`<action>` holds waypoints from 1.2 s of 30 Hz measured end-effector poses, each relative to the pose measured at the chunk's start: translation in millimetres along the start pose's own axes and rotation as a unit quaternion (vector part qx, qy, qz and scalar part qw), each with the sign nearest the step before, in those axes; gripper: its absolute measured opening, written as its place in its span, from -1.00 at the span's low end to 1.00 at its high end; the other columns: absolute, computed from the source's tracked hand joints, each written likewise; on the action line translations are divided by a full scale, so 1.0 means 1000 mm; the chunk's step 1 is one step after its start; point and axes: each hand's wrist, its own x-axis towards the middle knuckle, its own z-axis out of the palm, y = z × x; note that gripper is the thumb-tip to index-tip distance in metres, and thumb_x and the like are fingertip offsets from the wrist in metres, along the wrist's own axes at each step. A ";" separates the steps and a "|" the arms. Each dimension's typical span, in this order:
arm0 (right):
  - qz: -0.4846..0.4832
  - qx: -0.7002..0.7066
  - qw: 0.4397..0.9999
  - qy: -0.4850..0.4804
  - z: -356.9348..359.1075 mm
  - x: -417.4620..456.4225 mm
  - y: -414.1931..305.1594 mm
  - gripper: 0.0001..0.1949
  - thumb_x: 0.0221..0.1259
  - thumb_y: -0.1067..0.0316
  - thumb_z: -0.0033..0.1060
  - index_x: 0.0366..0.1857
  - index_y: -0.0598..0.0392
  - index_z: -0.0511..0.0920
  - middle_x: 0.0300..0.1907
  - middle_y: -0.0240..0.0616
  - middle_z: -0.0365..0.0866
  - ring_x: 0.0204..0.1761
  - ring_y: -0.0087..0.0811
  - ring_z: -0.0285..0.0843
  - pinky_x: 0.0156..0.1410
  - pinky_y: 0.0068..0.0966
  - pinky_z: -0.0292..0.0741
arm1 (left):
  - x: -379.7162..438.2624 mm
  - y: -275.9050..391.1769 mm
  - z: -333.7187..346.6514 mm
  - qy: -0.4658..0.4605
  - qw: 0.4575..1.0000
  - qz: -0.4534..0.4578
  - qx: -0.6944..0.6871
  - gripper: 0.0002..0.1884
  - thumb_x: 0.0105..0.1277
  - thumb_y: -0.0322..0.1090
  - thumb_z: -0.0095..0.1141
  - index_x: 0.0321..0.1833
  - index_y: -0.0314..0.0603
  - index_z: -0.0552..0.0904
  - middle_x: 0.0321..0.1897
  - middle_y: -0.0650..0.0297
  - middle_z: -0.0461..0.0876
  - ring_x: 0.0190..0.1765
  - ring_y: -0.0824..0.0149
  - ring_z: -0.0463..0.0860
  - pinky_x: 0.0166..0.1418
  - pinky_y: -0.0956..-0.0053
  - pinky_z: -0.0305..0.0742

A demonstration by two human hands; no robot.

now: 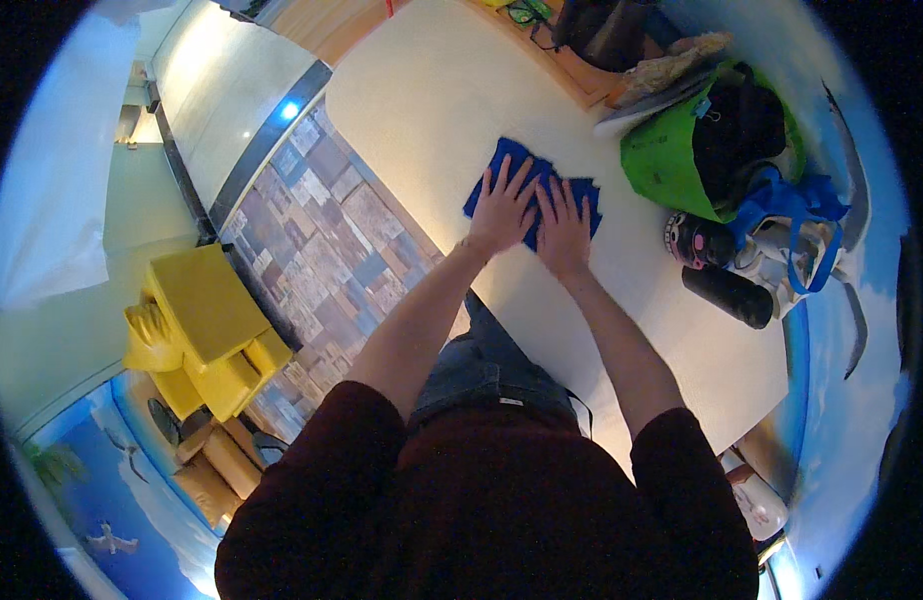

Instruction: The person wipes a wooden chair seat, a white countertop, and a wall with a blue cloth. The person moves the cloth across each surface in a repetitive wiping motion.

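A dark blue cloth [507, 155] lies on the pale tabletop [424, 97], its edges jagged or folded. Both palms rest on it, side by side, with the fingers pointing away from me. My left hand [500, 211] lies flat on the cloth's left and middle part, fingers spread. On its right part, my right hand [564, 231] presses down, also with the fingers somewhat apart. The thumbs are close together near the cloth's middle. Neither hand is closed round the cloth. What lies under the palms is hidden.
Along the table's right side stand a green bag [660, 165] with dark contents, a blue-handled bag [799, 225] and a black cylindrical case [727, 297]. A wooden tray or box [574, 75] holds dark items at the far edge. Yellow chairs [206, 300] stand left, across the patterned floor.
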 end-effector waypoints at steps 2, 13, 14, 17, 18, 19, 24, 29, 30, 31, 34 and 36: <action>-0.024 0.012 1.000 -0.012 0.003 -0.033 -0.013 -0.31 0.43 0.21 0.01 0.63 -0.14 0.11 0.68 -0.24 0.01 0.71 -0.15 -0.14 0.70 0.11 -0.17 | -0.041 0.012 -0.003 -0.016 1.000 -0.008 -0.010 -0.38 0.43 -0.03 0.02 0.51 -0.13 0.44 0.69 0.14 0.05 0.69 -0.18 -0.09 0.66 -0.26 -0.16; -0.088 0.083 0.992 -0.035 0.018 -0.165 -0.041 -0.31 0.34 0.20 0.13 0.59 -0.15 0.21 0.66 -0.15 0.05 0.70 -0.07 -0.10 0.68 0.19 -0.20 | -0.174 0.076 0.013 -0.048 0.996 -0.046 -0.062 -0.35 0.41 0.05 0.01 0.45 -0.20 0.49 0.70 0.10 0.04 0.69 -0.18 -0.04 0.68 -0.19 -0.17; -0.088 0.081 0.992 -0.037 0.018 -0.165 -0.041 -0.31 0.34 0.22 0.11 0.59 -0.15 0.20 0.66 -0.14 0.06 0.70 -0.08 -0.10 0.68 0.19 -0.19 | -0.175 0.076 0.014 -0.037 0.996 -0.048 -0.068 -0.36 0.41 0.05 0.01 0.45 -0.20 0.50 0.69 0.10 0.04 0.69 -0.17 -0.03 0.68 -0.19 -0.17; -0.093 0.087 0.992 -0.022 0.019 -0.154 -0.041 -0.27 0.30 0.24 0.12 0.60 -0.15 0.18 0.66 -0.14 0.06 0.70 -0.07 -0.11 0.68 0.20 -0.18 | -0.164 0.072 0.009 -0.035 0.995 -0.056 -0.079 -0.37 0.40 0.02 0.02 0.43 -0.22 0.51 0.69 0.10 0.05 0.69 -0.16 -0.02 0.68 -0.18 -0.15; -0.096 0.091 0.991 -0.016 0.021 -0.147 -0.041 -0.25 0.27 0.24 0.14 0.61 -0.16 0.18 0.66 -0.15 0.05 0.70 -0.06 -0.11 0.68 0.21 -0.17 | -0.157 0.067 0.005 -0.040 0.994 -0.061 -0.083 -0.38 0.40 0.00 0.02 0.42 -0.23 0.51 0.69 0.10 0.05 0.69 -0.15 -0.02 0.68 -0.18 -0.14; -0.096 0.086 0.992 -0.013 0.022 -0.139 -0.043 -0.25 0.26 0.24 0.14 0.61 -0.15 0.18 0.66 -0.15 0.05 0.70 -0.06 -0.11 0.68 0.22 -0.17 | -0.152 0.061 0.003 -0.031 0.994 -0.064 -0.082 -0.38 0.38 -0.02 0.04 0.42 -0.24 0.51 0.69 0.10 0.06 0.69 -0.15 -0.01 0.67 -0.18 -0.13; -0.101 0.068 0.993 -0.013 0.014 -0.081 -0.057 -0.27 0.30 0.26 0.10 0.60 -0.11 0.18 0.66 -0.14 0.06 0.70 -0.06 -0.11 0.67 0.21 -0.16 | -0.123 0.022 -0.013 0.009 0.993 -0.086 -0.075 -0.38 0.33 -0.07 0.10 0.42 -0.20 0.54 0.66 0.15 0.16 0.69 -0.06 -0.01 0.68 -0.11 -0.08; -0.115 0.058 0.992 -0.007 0.014 -0.036 -0.073 -0.29 0.33 0.27 0.10 0.60 -0.11 0.17 0.66 -0.15 0.04 0.69 -0.07 -0.10 0.67 0.19 -0.13 | -0.104 -0.022 -0.023 0.043 0.994 -0.078 -0.060 -0.37 0.25 -0.08 0.17 0.39 -0.17 0.55 0.66 0.16 0.15 0.68 -0.15 0.02 0.66 -0.18 -0.06; -0.121 0.058 0.991 0.012 0.017 -0.028 -0.075 -0.29 0.32 0.26 0.12 0.60 -0.12 0.18 0.65 -0.16 0.07 0.68 -0.08 -0.06 0.67 0.18 -0.11 | -0.101 -0.031 -0.024 0.038 0.995 -0.079 -0.053 -0.36 0.24 -0.07 0.19 0.40 -0.14 0.55 0.66 0.18 0.15 0.68 -0.14 0.02 0.65 -0.18 -0.06; -0.124 0.058 0.990 0.017 0.018 -0.019 -0.078 -0.29 0.32 0.26 0.12 0.60 -0.12 0.19 0.65 -0.16 0.08 0.68 -0.09 -0.05 0.67 0.18 -0.11 | -0.097 -0.040 -0.025 0.043 0.995 -0.081 -0.046 -0.35 0.24 -0.04 0.22 0.40 -0.09 0.55 0.66 0.19 0.15 0.68 -0.14 0.02 0.65 -0.18 -0.05; -0.124 0.053 0.990 0.034 0.020 0.007 -0.086 -0.31 0.33 0.24 0.13 0.58 -0.14 0.23 0.63 -0.19 0.13 0.66 -0.12 0.00 0.66 0.18 -0.09 | -0.084 -0.062 -0.032 0.045 0.994 -0.094 -0.029 -0.39 0.31 -0.05 0.19 0.42 -0.04 0.54 0.67 0.20 0.13 0.68 -0.14 0.00 0.65 -0.16 -0.06; -0.125 0.045 0.990 0.041 0.027 0.025 -0.090 -0.31 0.32 0.19 0.15 0.57 -0.14 0.25 0.64 -0.20 0.12 0.68 -0.11 -0.03 0.67 0.18 -0.09 | -0.075 -0.076 -0.033 0.030 0.995 -0.093 0.010 -0.40 0.35 -0.06 0.17 0.44 -0.05 0.52 0.67 0.20 0.12 0.69 -0.13 -0.02 0.66 -0.16 -0.06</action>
